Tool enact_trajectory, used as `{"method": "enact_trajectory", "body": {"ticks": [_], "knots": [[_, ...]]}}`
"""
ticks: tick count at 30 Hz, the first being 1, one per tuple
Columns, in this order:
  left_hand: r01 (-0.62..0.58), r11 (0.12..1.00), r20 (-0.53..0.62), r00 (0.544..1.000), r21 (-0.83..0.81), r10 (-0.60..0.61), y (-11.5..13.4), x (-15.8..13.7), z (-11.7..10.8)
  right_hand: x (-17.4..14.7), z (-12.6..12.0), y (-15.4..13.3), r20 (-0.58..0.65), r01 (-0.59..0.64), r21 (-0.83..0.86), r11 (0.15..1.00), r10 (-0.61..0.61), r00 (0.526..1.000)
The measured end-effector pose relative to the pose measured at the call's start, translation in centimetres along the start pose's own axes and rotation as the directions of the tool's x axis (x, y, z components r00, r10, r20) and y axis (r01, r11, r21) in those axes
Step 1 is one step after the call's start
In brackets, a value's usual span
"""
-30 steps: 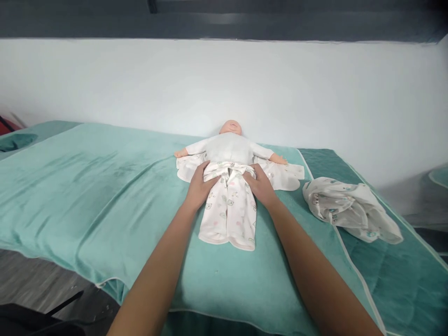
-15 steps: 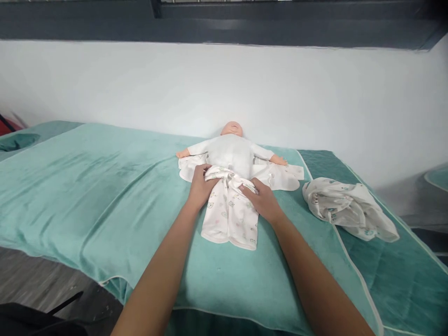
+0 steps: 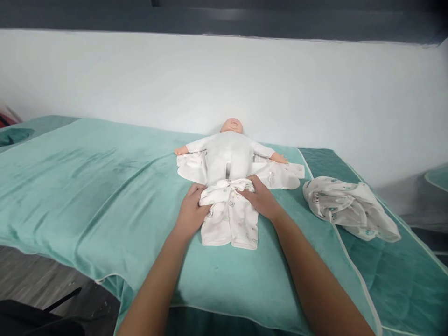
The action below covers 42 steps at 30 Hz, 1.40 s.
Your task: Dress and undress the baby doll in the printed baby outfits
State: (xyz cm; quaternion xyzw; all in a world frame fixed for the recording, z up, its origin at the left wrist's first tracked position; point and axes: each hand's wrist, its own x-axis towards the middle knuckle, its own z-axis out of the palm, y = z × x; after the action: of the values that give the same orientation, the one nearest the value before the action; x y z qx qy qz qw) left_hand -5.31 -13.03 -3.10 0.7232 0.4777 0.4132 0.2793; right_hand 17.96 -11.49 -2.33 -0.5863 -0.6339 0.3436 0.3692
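Note:
A baby doll (image 3: 229,151) with a white cloth body lies on its back, arms spread and head by the wall. Over its lower legs are small white printed pants (image 3: 230,228), their waist bunched. My left hand (image 3: 192,210) is closed on the left side of the waistband, and my right hand (image 3: 261,198) pinches the right side. The feet are hidden inside or under the pants. Beneath the doll, a white printed baby top (image 3: 282,176) is laid open, its sides showing past both arms.
A crumpled white printed cloth (image 3: 350,205) lies to the right. The bed carries a turquoise cover (image 3: 87,196) and a darker green quilted pad (image 3: 402,275). A white wall (image 3: 175,79) stands behind it. Grey floor and a dark object (image 3: 35,319) show at the lower left.
Both hands have drawn the pants' waistband down toward me, the left hand farther. More of the doll's lower body and the gap between its legs now show.

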Motion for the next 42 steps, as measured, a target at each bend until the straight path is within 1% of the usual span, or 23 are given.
{"method": "enact_trajectory", "body": {"ticks": [2,3,5,7,9,11,13,17,20,24,26,30,32,34,36,39,42], "knots": [[0.004,1.0,0.002,1.0,-0.001,-0.004,0.1,-1.0,-0.1,0.1,0.1,0.1,-0.025,0.006,-0.005,1.0,-0.006,1.0],[-0.013,1.0,0.001,1.0,-0.014,0.013,0.1,-1.5,0.0,0.1,0.1,0.1,-0.037,0.005,-0.009,1.0,-0.006,0.999],[-0.077,0.996,0.019,0.997,-0.045,0.078,0.1,-2.3,0.1,0.1,0.2,0.1,-0.055,0.0,-0.016,1.0,-0.001,0.998],[-0.15,0.987,0.062,0.986,-0.058,0.153,0.1,-3.2,0.3,0.0,0.3,0.0,-0.062,0.005,-0.018,1.0,-0.007,0.998],[-0.181,0.983,0.11,0.977,-0.009,0.181,0.2,-3.9,0.7,0.0,0.4,0.0,-0.065,0.022,-0.015,1.0,-0.023,0.998],[-0.179,0.981,0.123,0.978,0.079,0.169,0.4,-4.3,1.1,0.0,0.5,-0.1,-0.067,0.042,-0.012,0.999,-0.043,0.997],[-0.162,0.974,0.109,0.983,0.157,0.146,0.6,-4.4,1.5,0.0,0.6,-0.2,-0.074,0.056,-0.018,0.998,-0.057,0.996],[-0.159,0.965,0.08,0.986,0.21,0.145,1.0,-4.2,1.9,-0.7,0.6,-0.7,-0.087,0.079,-0.052,0.996,-0.083,0.993],[-0.169,0.961,0.063,0.985,0.221,0.159,1.1,-4.1,1.9,-2.1,0.8,-1.0,-0.072,0.1,-0.086,0.991,-0.107,0.992],[-0.177,0.959,0.042,0.984,0.223,0.171,1.2,-4.0,1.9,-4.9,1.4,-1.1,-0.028,0.118,-0.165,0.979,-0.125,0.992],[-0.173,0.959,0.037,0.985,0.223,0.169,1.2,-3.9,1.9,-6.4,1.7,-1.1,-0.003,0.135,-0.169,0.976,-0.137,0.99],[-0.137,0.969,0.024,0.99,0.203,0.135,0.9,-3.8,1.8,-8.2,1.7,-1.2,0.065,0.114,-0.049,0.992,-0.11,0.992],[-0.122,0.974,0.012,0.992,0.193,0.122,0.6,-3.8,1.8,-8.5,1.6,-1.2,0.126,0.101,0.014,0.995,-0.102,0.987],[-0.118,0.976,0.007,0.993,0.185,0.119,0.3,-3.7,1.8,-8.5,1.5,-1.1,0.168,0.114,0.039,0.993,-0.119,0.979],[-0.129,0.976,0.009,0.992,0.176,0.129,0.1,-3.6,1.8,-8.5,1.6,-1.1,0.166,0.126,0.022,0.992,-0.128,0.978],[-0.151,0.975,0.023,0.989,0.165,0.149,0.0,-3.6,1.7,-8.5,1.9,-1.2,0.116,0.133,-0.029,0.991,-0.129,0.985],[-0.155,0.974,0.029,0.988,0.166,0.153,0.1,-3.7,1.6,-8.6,2.2,-1.4,0.082,0.15,-0.039,0.988,-0.147,0.986]]}}
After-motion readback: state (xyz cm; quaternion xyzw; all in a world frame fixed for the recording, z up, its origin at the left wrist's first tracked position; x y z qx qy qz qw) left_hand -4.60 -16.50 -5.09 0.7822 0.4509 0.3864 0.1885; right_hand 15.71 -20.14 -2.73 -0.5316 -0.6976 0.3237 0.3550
